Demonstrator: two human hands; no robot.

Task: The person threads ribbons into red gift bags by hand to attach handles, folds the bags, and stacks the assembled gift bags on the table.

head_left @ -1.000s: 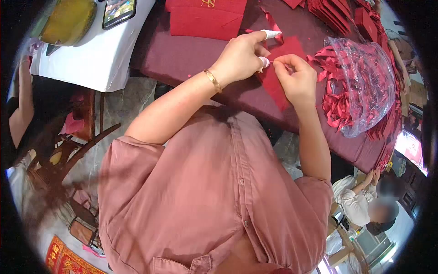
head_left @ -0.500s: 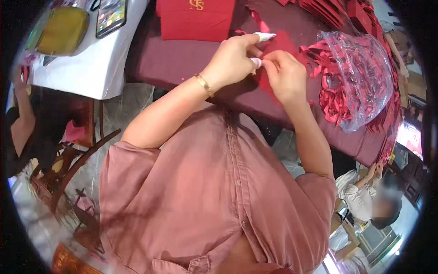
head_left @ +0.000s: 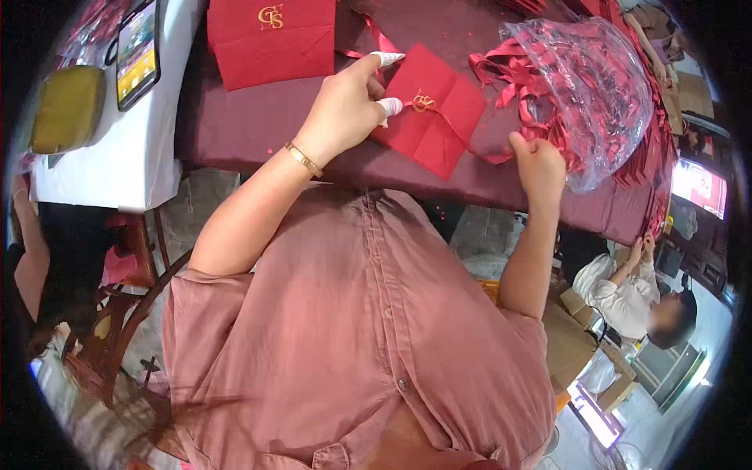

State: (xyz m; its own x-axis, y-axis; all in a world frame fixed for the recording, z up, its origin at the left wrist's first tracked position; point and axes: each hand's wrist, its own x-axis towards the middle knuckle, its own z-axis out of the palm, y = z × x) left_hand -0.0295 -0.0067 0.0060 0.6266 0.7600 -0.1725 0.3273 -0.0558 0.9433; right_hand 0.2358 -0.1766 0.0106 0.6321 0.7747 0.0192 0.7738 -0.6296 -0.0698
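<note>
A red card or envelope (head_left: 450,98) with a gold monogram (head_left: 423,101) lies tilted on the table. A narrow red ribbon (head_left: 448,125) crosses its front through the monogram. My left hand (head_left: 348,106) is at the card's left edge, with white wrapping on the thumb and one finger. The ribbon's near end meets that thumb and seems pinched there; the lower fingers are curled and partly hidden. To the right, my right hand (head_left: 539,163) is closed, thumb against fingers, on the ribbon's other end.
A larger red bag or envelope (head_left: 274,47) with gold letters stands at upper left. A clear plastic bag of red ribbons (head_left: 580,102) lies right. A phone (head_left: 139,55) and a yellow-green pouch (head_left: 68,110) rest on a white table (head_left: 117,168). Another person (head_left: 623,286) sits at far right.
My right hand has moved right, away from my left hand, drawing the ribbon out straight. The card, blurred before, now shows clearly. The whole view has shifted.
</note>
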